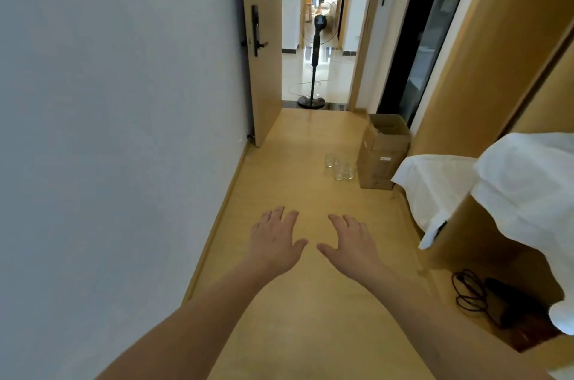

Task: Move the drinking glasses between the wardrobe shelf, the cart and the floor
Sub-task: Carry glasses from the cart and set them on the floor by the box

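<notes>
Head view, hallway. Left hand (pixel 273 240) and right hand (pixel 351 243) both stretched forward, palms down, fingers (pixel 281 215) spread and nearly straight. Neither holds anything.

Drinking glasses (pixel 340 167): small cluster standing on the floor (pixel 295 302), well beyond the fingertips and a little to the right of the right hand's fingers. Exact count unclear at this distance; at least four. They sit just beside a cardboard box (pixel 383 153), on its left side, possibly touching it; cannot tell.

Handling (judgement): clear glass, so rigid, brittle, smooth-walled and likely slippery if gripped lightly. Each looks short and light enough for one hand. Packed close together, so knocking a neighbour while reaching in is the main risk. Best hold is probably around the side wall at mid-height, thumb opposite the fingers, starting with the outermost glass, the one nearest the fingertips.

Orientation: all appear upright, long axis vertical, seemingly mouths up. Rims too small to confirm.

Also present: white cloth (pixel 441 187) draped over furniture right of the right hand; fan (pixel 315 63) standing in the doorway far ahead.
</notes>
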`<state>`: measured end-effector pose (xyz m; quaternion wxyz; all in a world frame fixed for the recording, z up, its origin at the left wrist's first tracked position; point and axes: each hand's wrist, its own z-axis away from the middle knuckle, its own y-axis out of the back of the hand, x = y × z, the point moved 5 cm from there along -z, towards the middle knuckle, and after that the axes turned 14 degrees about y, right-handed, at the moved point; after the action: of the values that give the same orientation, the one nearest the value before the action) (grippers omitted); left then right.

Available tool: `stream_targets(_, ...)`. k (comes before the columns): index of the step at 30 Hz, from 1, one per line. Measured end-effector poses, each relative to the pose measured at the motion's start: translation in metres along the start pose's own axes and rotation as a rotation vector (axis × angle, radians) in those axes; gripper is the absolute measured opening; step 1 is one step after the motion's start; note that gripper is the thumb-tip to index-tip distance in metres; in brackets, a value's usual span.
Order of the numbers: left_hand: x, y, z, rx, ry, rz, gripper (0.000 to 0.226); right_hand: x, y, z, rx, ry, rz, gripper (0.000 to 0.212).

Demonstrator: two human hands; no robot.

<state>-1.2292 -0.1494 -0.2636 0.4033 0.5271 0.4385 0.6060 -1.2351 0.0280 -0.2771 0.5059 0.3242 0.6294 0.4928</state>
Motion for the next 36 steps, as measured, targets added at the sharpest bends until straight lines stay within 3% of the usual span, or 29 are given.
stream_targets(16, 0.001, -0.021, -0.182, -0.147, -0.080, 0.035, 0.068, 0.034, -0.010, -0.138, -0.028, -0.190, -0.110, 0.073)
stream_targets(30, 0.130, -0.034, -0.399, -0.112, -0.044, 0.016, 0.068, 0.198, 0.032, -0.333, 0.012, -0.184, -0.195, 0.075)
stream_targets(36, 0.175, -0.057, -0.448, -0.217, 0.005, 0.081, 0.067, 0.255, 0.040, -0.371, -0.019, -0.223, -0.248, 0.074)
